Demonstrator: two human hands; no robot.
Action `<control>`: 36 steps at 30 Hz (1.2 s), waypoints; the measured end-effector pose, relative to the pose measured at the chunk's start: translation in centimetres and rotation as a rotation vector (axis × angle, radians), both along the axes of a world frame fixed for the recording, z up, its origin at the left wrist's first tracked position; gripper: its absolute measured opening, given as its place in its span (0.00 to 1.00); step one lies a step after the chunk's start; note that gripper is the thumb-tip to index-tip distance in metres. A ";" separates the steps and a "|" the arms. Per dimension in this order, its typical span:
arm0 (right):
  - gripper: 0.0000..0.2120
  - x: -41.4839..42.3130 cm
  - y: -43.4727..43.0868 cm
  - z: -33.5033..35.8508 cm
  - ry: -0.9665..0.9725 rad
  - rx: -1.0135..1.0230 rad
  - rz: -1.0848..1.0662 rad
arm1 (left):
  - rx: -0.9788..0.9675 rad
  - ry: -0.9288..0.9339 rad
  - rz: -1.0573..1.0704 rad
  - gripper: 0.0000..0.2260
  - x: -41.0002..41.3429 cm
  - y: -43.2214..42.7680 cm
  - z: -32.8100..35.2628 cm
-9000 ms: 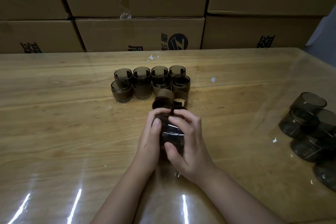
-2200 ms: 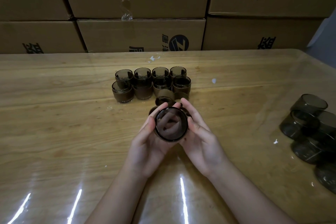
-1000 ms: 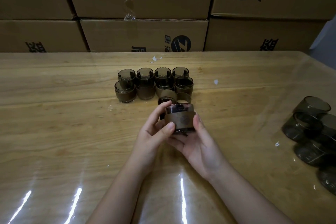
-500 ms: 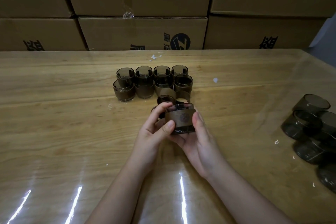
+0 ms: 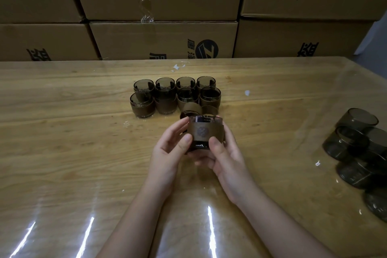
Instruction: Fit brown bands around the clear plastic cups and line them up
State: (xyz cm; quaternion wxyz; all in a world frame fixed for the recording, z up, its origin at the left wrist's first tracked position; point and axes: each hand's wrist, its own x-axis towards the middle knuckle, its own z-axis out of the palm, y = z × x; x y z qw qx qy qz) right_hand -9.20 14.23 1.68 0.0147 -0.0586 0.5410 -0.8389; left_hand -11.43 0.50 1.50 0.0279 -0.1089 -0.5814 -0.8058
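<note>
I hold one smoky clear cup (image 5: 205,132) upright above the table's middle, a brown band with a round emblem wrapped around it. My left hand (image 5: 170,148) grips its left side with the thumb on the band. My right hand (image 5: 225,157) cups it from below and right, thumb on the band's lower edge. Behind it stand two rows of banded cups (image 5: 176,96), several in all. Loose brown bands (image 5: 195,108) lie just in front of those rows, partly hidden by the held cup.
A cluster of bare smoky cups (image 5: 356,146) lies at the right side of the wooden table (image 5: 62,153), some on their sides. Stacked cardboard boxes (image 5: 163,42) wall off the table's far edge. Small white scraps (image 5: 247,92) dot the tabletop.
Over the last second the cup stayed upright in both hands; my right thumb came round onto the front of the band. Earlier the cup's mouth faced me, and then it was turned upright.
</note>
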 end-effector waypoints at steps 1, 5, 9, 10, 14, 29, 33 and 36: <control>0.40 0.0 0.0 0.1 -0.009 -0.008 -0.013 | -0.004 0.001 0.002 0.21 0.0 0.0 0.0; 0.43 -0.2 0.3 0.3 -0.005 -0.034 -0.019 | -0.017 0.018 -0.001 0.20 0.1 0.3 -0.1; 0.38 -0.3 0.3 0.2 0.015 -0.032 -0.009 | -0.012 0.045 0.040 0.20 0.3 0.5 0.1; 0.38 -0.3 0.3 0.2 0.014 -0.028 -0.007 | -0.011 0.049 0.045 0.20 0.4 0.6 0.1; 0.39 -0.4 0.4 0.2 0.008 -0.037 -0.009 | -0.009 0.054 0.050 0.19 0.4 0.8 0.3; 0.32 -0.4 0.5 0.3 0.024 -0.130 -0.022 | -0.042 0.090 0.076 0.16 0.6 0.9 0.2; 0.34 -0.5 0.7 0.2 0.014 -0.117 -0.013 | -0.037 0.087 0.084 0.16 0.7 0.8 0.2; 0.36 -0.7 0.7 0.0 0.010 -0.105 -0.024 | -0.073 0.091 0.077 0.18 0.8 0.8 0.3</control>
